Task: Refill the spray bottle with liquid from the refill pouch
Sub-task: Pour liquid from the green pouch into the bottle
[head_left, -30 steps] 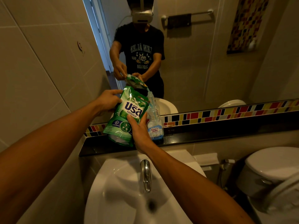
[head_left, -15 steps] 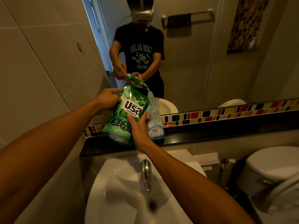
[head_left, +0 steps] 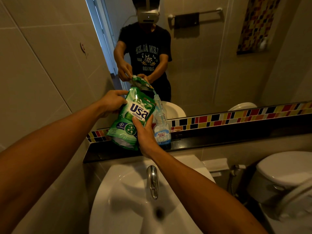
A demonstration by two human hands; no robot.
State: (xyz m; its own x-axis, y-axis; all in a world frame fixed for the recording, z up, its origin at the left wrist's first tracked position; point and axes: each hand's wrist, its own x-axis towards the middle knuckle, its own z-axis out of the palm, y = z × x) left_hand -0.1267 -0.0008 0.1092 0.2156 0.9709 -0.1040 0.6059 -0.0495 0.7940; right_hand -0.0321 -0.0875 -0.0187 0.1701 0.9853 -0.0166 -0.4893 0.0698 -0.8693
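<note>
A green refill pouch (head_left: 130,119) is tilted to the right, its upper corner at the open neck of a clear spray bottle (head_left: 161,122). A thin blue stream runs down inside the bottle. The bottle stands upright on a black ledge (head_left: 219,137) under the mirror, with no spray head on it. My left hand (head_left: 112,103) grips the pouch's upper left edge. My right hand (head_left: 143,132) holds the pouch's lower right side, just in front of the bottle, hiding part of the bottle's base.
A white sink (head_left: 135,208) with a chrome tap (head_left: 152,181) lies below the ledge. A toilet (head_left: 283,176) stands at the right. A mirror (head_left: 202,56) above the coloured tile strip (head_left: 236,115) reflects the person. A tiled wall (head_left: 42,73) closes the left.
The pouch has risen a little and tilted further toward the bottle's neck. Both hands moved up slightly with it. The bottle has stayed in place.
</note>
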